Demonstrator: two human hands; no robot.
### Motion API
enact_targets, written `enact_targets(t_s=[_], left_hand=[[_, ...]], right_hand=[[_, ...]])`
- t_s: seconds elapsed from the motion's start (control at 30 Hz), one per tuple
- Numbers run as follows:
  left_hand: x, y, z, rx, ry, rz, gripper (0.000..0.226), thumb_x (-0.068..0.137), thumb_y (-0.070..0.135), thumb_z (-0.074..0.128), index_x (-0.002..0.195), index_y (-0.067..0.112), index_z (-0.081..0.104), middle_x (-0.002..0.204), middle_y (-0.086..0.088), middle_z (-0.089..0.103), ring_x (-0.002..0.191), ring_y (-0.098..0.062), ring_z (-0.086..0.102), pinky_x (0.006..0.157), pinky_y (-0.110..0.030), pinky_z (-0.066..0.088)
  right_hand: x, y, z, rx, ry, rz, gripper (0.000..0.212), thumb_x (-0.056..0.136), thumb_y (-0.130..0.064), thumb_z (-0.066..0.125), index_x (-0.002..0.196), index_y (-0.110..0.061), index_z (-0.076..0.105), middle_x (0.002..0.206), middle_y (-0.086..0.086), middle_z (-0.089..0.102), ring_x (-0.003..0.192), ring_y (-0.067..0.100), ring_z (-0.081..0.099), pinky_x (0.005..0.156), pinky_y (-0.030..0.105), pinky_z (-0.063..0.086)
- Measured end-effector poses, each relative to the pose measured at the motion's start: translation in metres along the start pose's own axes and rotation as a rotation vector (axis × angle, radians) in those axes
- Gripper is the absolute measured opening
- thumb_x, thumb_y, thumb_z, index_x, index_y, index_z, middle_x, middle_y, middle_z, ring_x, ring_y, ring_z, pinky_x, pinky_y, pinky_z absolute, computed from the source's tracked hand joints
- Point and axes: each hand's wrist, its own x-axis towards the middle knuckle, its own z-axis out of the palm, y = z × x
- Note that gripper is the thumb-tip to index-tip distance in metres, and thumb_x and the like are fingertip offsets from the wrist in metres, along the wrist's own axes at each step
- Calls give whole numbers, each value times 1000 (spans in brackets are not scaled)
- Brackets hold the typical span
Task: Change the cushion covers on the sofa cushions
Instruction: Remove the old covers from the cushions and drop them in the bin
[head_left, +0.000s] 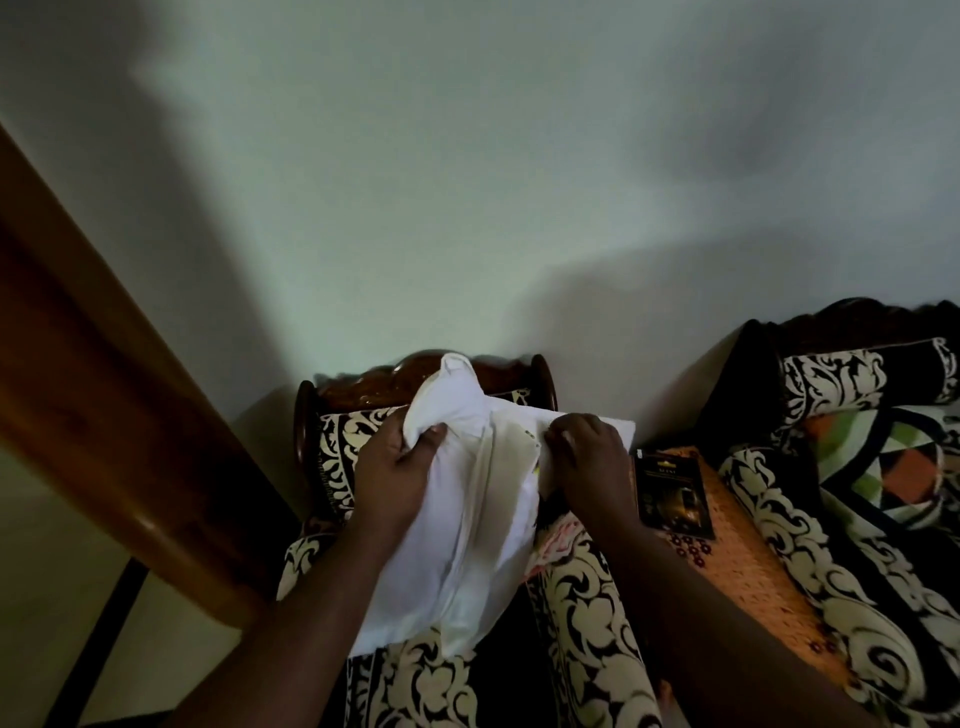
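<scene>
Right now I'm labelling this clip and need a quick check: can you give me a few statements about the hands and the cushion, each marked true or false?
1. Both hands hold the white cushion. True.
2. The left hand grips its upper corner. True.
3. The right hand holds the dark packet. False: the packet lies on the orange mat.
4. The armchair is plain red. False: black with cream scrolls.

Home living room: patterned armchair (587, 597), sofa (831, 519), painted wall (467, 182).
</scene>
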Motion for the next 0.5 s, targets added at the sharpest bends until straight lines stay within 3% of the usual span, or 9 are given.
enact_targets(t_s=[0.07, 0.13, 0.27, 0.5], left_hand=[[-3, 0, 1, 33, 13, 23, 21, 95, 31, 67, 116, 30, 66, 104, 21, 68, 102, 1, 63, 90, -24, 48], [-5, 0, -2, 73, 16, 43, 15, 95, 31, 67, 110, 28, 66, 99, 21, 68, 99, -3, 64, 86, -23, 48], [-15, 7, -10, 127, -7, 85, 15, 93, 29, 69, 106, 30, 62, 91, 28, 62, 88, 14, 60, 74, -1, 39], [-35, 11, -30, 117, -20, 120, 23, 90, 31, 69, 113, 28, 66, 96, 26, 66, 91, 18, 60, 79, -5, 45]], right_hand=[[3, 0, 0, -136, -9, -68, 3, 94, -25, 62, 95, -28, 61, 99, -5, 66, 94, 20, 57, 77, 38, 46], [6, 7, -1, -243, -37, -112, 6, 94, -26, 59, 96, -31, 56, 98, -9, 64, 92, 18, 57, 76, 38, 45], [16, 22, -9, -333, -43, -88, 20, 89, -26, 62, 106, -31, 53, 102, -7, 64, 92, 18, 61, 78, 41, 49], [38, 33, -28, -415, -86, 17, 18, 93, -24, 56, 111, -24, 54, 105, 1, 64, 91, 27, 62, 78, 41, 47]])
